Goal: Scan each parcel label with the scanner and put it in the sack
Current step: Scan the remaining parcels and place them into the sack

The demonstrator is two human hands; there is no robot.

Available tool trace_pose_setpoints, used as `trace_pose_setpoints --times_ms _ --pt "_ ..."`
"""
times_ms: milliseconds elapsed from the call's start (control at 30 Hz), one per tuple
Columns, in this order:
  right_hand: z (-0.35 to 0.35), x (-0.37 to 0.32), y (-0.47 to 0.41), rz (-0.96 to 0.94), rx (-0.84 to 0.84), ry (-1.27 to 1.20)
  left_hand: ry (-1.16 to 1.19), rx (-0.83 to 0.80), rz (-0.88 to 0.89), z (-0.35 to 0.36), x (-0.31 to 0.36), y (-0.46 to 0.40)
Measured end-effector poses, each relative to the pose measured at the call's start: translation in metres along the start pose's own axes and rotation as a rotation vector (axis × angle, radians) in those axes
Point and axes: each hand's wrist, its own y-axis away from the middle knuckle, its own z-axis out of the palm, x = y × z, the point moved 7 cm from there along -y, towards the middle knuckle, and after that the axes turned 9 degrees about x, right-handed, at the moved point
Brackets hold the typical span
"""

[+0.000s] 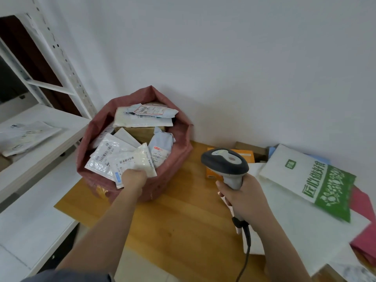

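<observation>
Parcel held over the sack mouth

Left hand [133, 178] grips a clear-wrapped parcel [134, 161], label up, at the near rim of the red sack [173, 169], which stands on the wooden table [183, 210] filled with parcels. Right hand [244, 198], fingers curled, holds the scanner [225, 162] beside the sack. Further parcels [305, 180] lie at right.

We face a plain white wall [223, 58], evenly lit and bare. Below it runs a wooden counter [183, 216] with a warm yellowish grain. To our left stands a white metal shelving rack [67, 64] with perforated uprights, a dark brown panel [30, 49] showing behind its frame. A white shelf board [46, 137] of that rack juts toward us, with another white surface [30, 220] lower down.
</observation>
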Motion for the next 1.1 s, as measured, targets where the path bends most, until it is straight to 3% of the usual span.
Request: trace_pose_setpoints --times_ms 267,367,700,867,967,1100 --pt "0.013 0.010 0.004 0.026 -0.066 0.060 -0.495 -0.001 0.543 -0.002 0.005 0.014" --pt "0.018 0.009 0.004 0.025 -0.068 0.076 -0.604 0.051 0.657 -0.001 0.007 0.011" --pt "0.038 -0.002 0.007 0.005 -0.107 0.061 -0.247 -0.065 0.889 -0.011 0.019 0.026" --pt "0.039 -0.005 0.009 -0.010 -0.122 0.045 -0.328 -0.236 0.836 -0.011 0.013 0.029" --pt "0.036 -0.004 0.010 -0.017 -0.117 0.035 -0.261 -0.195 0.823 -0.019 0.010 0.029" --pt "0.029 -0.002 0.012 -0.022 -0.114 0.010 -0.103 0.028 0.913 -0.043 0.021 0.040"
